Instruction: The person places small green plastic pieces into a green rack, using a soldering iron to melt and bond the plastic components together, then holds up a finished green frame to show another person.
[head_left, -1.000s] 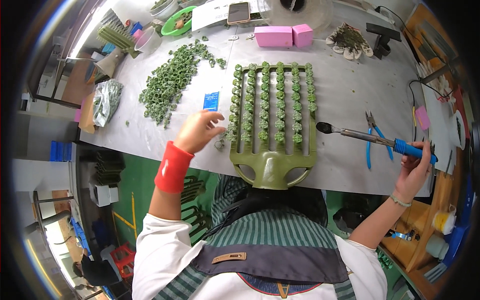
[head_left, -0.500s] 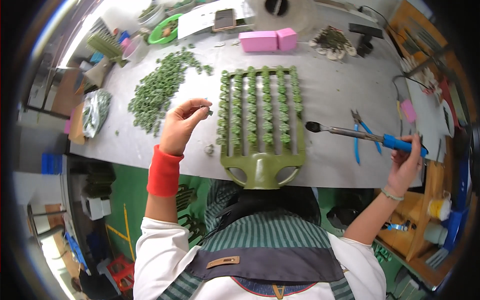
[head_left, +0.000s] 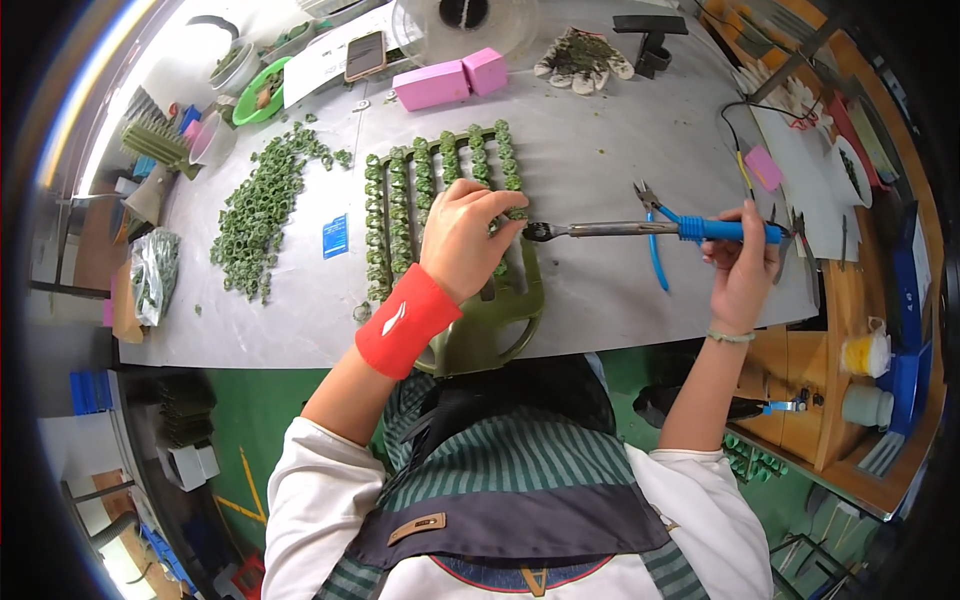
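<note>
My left hand [head_left: 465, 235] is over the right side of an olive-green slotted rack [head_left: 525, 300], thumb and fingers pinched on a small green rosette-like piece [head_left: 518, 212] at the outermost bar. Rows of similar green pieces [head_left: 450, 155] line the rack's bars; my hand hides part of them. Closed around the blue handle of a metal-shafted tool [head_left: 610, 229] is my right hand [head_left: 742, 265]. The tool lies level, its dark spoon-shaped tip [head_left: 540, 232] next to the left fingertips; whether they touch I cannot tell.
Loose green pieces [head_left: 262, 205] are heaped left of the rack, near a blue card [head_left: 335, 236]. Blue-handled pliers [head_left: 655, 240] lie beneath the tool. Pink blocks [head_left: 432, 86], a phone [head_left: 365, 56] and a soiled glove [head_left: 583, 62] sit farther back. A plastic bag [head_left: 153, 275] is at left.
My left hand has moved right from beside the rack to its right-hand bar, with the small piece pinched. The tool's tip has come up to the left fingertips. The whole view has shifted.
</note>
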